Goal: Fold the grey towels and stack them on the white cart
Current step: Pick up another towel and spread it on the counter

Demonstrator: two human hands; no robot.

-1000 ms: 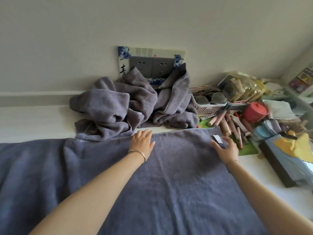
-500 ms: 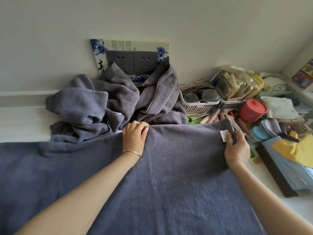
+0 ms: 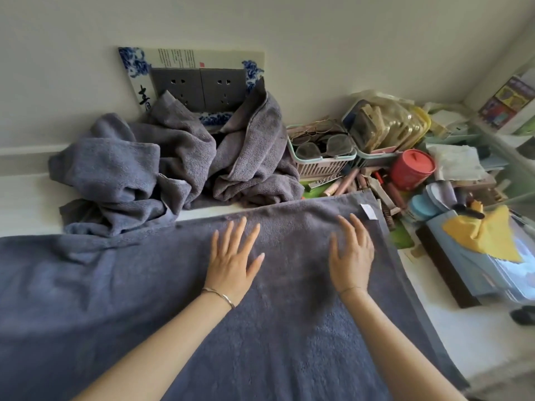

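Both hands lie flat with fingers straight and spread, gripping nothing: the left hand (image 3: 231, 264) and right hand (image 3: 351, 256) rest side by side, a little apart, on the spread grey towel (image 3: 275, 328), likely to smooth it before a fold. Both forearms reach straight forward over the cloth. The towel covers the white tabletop (image 3: 469, 337), its tagged far edge just short of the crumpled towel pile (image 3: 173, 175) by the wall.
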